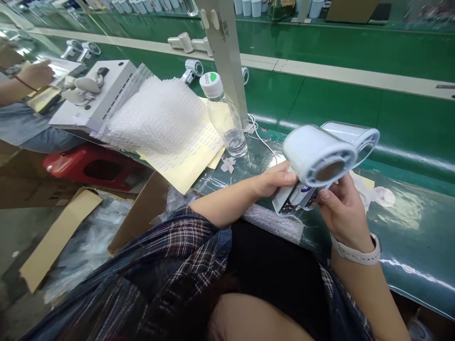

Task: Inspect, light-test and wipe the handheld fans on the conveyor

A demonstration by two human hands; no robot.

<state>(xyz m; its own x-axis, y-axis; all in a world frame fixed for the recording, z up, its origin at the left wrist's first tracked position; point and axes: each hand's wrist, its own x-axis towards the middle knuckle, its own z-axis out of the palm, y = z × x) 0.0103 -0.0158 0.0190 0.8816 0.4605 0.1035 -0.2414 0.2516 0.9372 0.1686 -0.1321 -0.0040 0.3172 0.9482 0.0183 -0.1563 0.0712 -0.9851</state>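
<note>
Two light-blue devices with round, ring-shaped heads are held side by side above the green bench. My left hand grips the nearer device from its left side, thumb near the base of the head. On the other side, my right hand, with a pale watch strap at the wrist, has its fingers round the handle of the farther device. Their handles hang down close together, and a small lit display shows between my hands. Part of each handle is hidden by the fingers and the heads.
A clear bottle with a white cap stands left of my hands by a metal post. Bubble wrap lies on yellow label sheets. Similar devices rest on the green belt. Another person's hand is at far left.
</note>
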